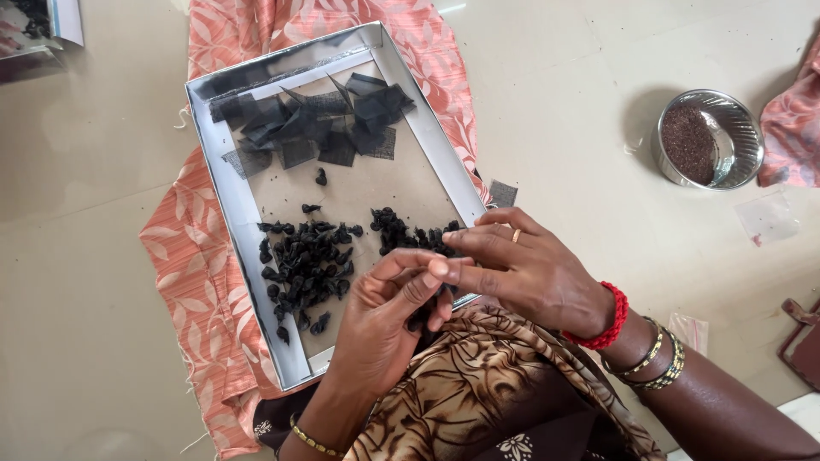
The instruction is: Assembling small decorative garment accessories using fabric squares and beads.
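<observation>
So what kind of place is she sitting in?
Probably a home floor used for handwork. A shallow tray of black net squares and tiny tied bundles rests on an orange cloth spread over pale floor tiles, with a steel bowl of dark seeds nearby.

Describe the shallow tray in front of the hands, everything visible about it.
The tray is a shallow rectangular box with low silvery-white walls and a brown cardboard-like floor. It lies tilted in the view on an orange leaf-print cloth. Flat black mesh squares fill its far end; small black bundles heap at the near end. Both hands cover its near right corner.
</observation>
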